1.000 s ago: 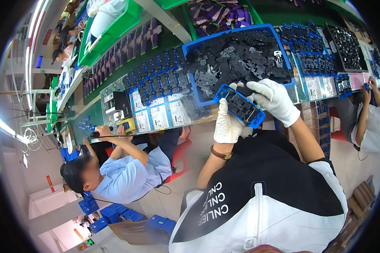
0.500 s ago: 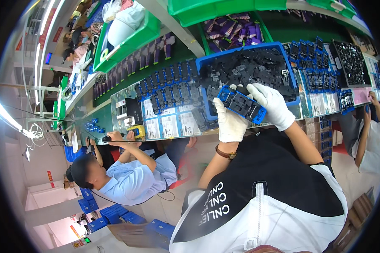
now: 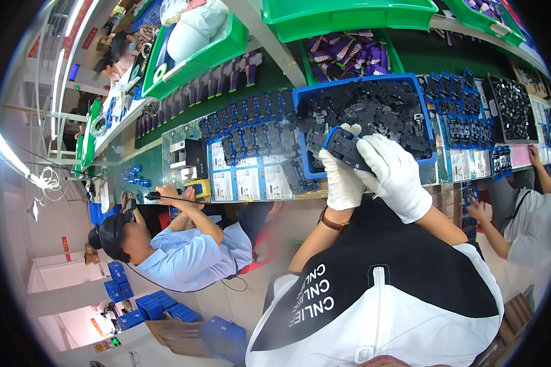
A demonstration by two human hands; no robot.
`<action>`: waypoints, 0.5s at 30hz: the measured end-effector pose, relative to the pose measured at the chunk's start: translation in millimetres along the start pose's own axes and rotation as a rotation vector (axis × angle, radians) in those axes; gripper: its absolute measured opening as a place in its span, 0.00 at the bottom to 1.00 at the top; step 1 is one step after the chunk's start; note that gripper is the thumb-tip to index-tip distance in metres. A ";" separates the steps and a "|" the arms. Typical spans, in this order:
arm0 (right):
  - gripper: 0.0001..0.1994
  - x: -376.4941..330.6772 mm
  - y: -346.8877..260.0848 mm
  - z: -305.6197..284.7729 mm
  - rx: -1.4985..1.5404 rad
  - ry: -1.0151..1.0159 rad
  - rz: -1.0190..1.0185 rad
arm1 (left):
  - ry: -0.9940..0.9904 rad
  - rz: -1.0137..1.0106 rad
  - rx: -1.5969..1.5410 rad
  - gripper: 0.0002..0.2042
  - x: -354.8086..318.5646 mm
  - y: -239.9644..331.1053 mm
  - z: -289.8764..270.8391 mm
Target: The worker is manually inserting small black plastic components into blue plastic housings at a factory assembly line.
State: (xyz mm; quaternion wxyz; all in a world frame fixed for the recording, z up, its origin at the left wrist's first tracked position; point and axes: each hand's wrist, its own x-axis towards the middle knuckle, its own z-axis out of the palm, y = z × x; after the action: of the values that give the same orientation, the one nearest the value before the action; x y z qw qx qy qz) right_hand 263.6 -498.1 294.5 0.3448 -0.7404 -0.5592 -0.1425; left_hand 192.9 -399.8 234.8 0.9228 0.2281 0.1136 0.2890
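Left hand (image 3: 344, 183) upright, right hand (image 3: 399, 180) tilted leftward, close together, fingers (image 3: 373, 153) bent; 2 forearms (image 3: 442, 226) bare.

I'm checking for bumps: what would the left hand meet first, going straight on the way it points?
Past the black piece it holds, the left hand would probably meet the blue bin or its black parts; depth is unclear.

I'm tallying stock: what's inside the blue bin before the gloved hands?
The blue bin holds heaped, mostly black plastic parts; lower layers and its bottom are covered, so unseen.
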 end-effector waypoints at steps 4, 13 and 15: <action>0.28 -5.7 -4.3 9.2 -0.029 0.005 0.082 | -0.017 0.034 0.108 0.30 -7.4 -1.2 5.8; 0.26 -10.5 -6.0 8.6 0.090 0.052 0.161 | 0.219 0.065 0.081 0.20 -7.1 6.7 -1.7; 0.25 -24.4 1.2 8.6 0.204 0.118 0.297 | 0.186 0.055 0.007 0.20 -11.2 12.9 5.1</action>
State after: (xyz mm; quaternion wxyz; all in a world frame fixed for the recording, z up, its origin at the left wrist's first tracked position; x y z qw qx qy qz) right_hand 255.0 -510.3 273.4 0.4678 -0.7663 -0.4340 -0.0757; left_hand 179.5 -398.8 246.3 0.8991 0.2065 0.1936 0.3340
